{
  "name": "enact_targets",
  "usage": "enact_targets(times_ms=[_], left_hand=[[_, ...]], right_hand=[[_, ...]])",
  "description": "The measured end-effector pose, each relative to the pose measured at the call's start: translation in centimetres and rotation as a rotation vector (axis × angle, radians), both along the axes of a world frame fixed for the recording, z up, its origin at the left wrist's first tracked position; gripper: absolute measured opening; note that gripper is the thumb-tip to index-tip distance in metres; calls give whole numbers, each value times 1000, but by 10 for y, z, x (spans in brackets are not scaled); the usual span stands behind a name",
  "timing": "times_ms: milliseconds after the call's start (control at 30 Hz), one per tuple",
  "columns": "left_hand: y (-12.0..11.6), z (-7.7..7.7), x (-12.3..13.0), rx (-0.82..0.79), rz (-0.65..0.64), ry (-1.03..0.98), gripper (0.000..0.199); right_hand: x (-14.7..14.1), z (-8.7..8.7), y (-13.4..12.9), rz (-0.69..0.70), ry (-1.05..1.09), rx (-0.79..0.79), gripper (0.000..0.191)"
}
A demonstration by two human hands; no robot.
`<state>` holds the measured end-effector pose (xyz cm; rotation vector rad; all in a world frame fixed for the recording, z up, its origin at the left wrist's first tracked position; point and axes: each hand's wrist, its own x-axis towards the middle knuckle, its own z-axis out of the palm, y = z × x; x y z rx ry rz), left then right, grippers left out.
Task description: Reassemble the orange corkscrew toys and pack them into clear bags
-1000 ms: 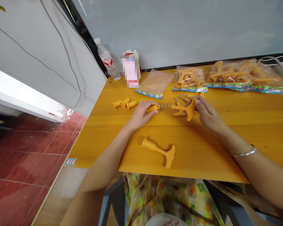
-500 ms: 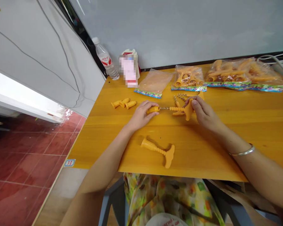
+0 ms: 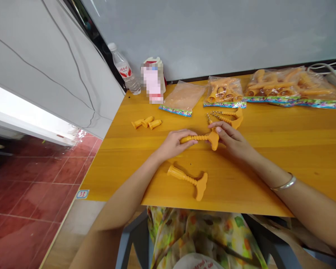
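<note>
Red floor tiles [image 3: 30,179] spread below the worktop [image 3: 305,157] at our far left. Along the worktop's back edge stand a plastic water bottle [image 3: 125,70] and a carton [image 3: 152,80], blurred too heavily to read. Nearer us lie three orange plastic sleeves [image 3: 147,122], just left of our left hand [image 3: 172,145].

That hand is curled closed around the ribbed stem of an orange plastic T-handle [image 3: 201,138], which sits over the middle of the worktop. Our right hand [image 3: 231,138] is beside the T-handle's flared head, its fingers curved and reaching to the head's upper edge; we cannot tell whether they grip it. Below them, a second T-handle [image 3: 187,179] lies flat on the worktop, apart from both hands.

Beyond our right hand lies an orange piece with a metal bead chain [image 3: 226,117]. Farther right, along the back edge, a nearly flat clear bag [image 3: 183,99] and filled bags of orange parts [image 3: 271,87] sit side by side.
</note>
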<state>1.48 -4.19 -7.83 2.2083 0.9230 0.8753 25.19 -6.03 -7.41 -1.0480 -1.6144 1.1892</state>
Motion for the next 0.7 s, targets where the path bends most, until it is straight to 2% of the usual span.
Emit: enact_targets(times_ms=[133, 200, 267, 367, 433, 500, 567, 633, 700], left_hand=[[2, -1, -2, -6, 52, -34, 29], [1, -2, -3, 55, 35, -3, 30], [-1, -3, -2, 164, 24, 86, 33], [-3, -3, -2, 342, 64, 250, 39], [-2, -4, -3, 402, 94, 294, 40], [0, -4, -4, 405, 115, 270, 40], [2, -6, -5, 386, 140, 226, 40], [4, -7, -6, 378, 147, 221, 40], [3, -7, -6, 398, 128, 268, 41]], right_hand=[[10, 6, 3, 98, -297, 280, 51], [11, 7, 3, 107, -416, 312, 51], [6, 6, 0, 86, -473, 202, 60], [-3, 4, -6, 87, -442, -68, 77], [-5, 3, -7, 85, -434, -98, 79], [-3, 1, -5, 14, -472, 71, 74], [2, -1, -1, -62, -556, 325, 55], [7, -4, 2, -54, -683, 539, 45], [8, -5, 3, -8, -772, 644, 41]])
